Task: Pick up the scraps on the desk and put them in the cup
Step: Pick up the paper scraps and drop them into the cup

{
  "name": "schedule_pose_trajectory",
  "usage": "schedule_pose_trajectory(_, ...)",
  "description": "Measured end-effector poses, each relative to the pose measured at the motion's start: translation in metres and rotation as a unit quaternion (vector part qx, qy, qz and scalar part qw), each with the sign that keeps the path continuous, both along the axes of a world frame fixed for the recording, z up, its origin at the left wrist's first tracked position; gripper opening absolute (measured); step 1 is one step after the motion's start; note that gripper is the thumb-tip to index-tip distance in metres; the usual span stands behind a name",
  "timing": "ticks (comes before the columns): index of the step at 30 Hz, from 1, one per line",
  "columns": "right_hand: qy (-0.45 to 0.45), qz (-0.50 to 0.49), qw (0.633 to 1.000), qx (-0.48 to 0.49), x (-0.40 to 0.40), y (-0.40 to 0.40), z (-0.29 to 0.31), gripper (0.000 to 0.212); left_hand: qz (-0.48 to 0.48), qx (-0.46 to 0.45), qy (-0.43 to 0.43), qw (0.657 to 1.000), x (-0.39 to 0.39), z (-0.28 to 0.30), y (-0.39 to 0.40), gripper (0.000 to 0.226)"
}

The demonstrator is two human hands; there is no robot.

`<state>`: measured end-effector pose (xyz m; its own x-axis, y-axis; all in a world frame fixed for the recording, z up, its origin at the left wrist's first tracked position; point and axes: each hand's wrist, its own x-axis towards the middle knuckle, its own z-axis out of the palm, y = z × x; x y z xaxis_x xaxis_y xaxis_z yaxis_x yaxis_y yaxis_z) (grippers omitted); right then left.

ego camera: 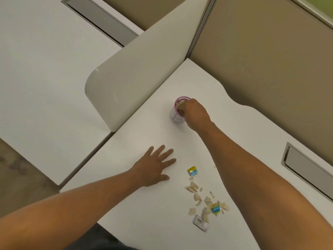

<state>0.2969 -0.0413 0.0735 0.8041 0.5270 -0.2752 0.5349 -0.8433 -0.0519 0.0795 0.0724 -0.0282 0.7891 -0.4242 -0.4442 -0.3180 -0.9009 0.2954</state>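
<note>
Right hand (195,113): mine, reached out over the mouth of the cup, fingers curled down at the rim; I cannot tell whether they pinch anything.
Left hand (153,166): mine, flat on the white table (144,210), palm down, fingers spread apart, gripping nothing.
Cup: a small white cup with a pink rim (175,115), upright on the table at the far side, partly covered by my right hand; pale bits show inside its mouth.
Scraps: a loose scatter of beige torn paper scraps (198,197) on the table near my right forearm, well apart from the cup.
Wrappers: two small blue-and-yellow wrappers, one (193,171) at the far end of the scatter, one (215,209) among the scraps.
Clear piece: a small transparent plastic piece (201,222) at the near end of the scatter.
</note>
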Motion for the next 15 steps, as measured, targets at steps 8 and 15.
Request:
schedule_pose_trajectory(8,0.008,-0.083,0.977,0.195,-0.028,-0.037,0.052,0.037,-0.045,0.052,0.002,0.998,-0.008,-0.017,-0.005,0.109)
schedule_pose_trajectory(15,0.083,-0.302,0.916,0.251,-0.132,-0.171,0.039,0.028,-0.040,0.109,0.031,0.993,-0.006,-0.024,-0.017,0.136)
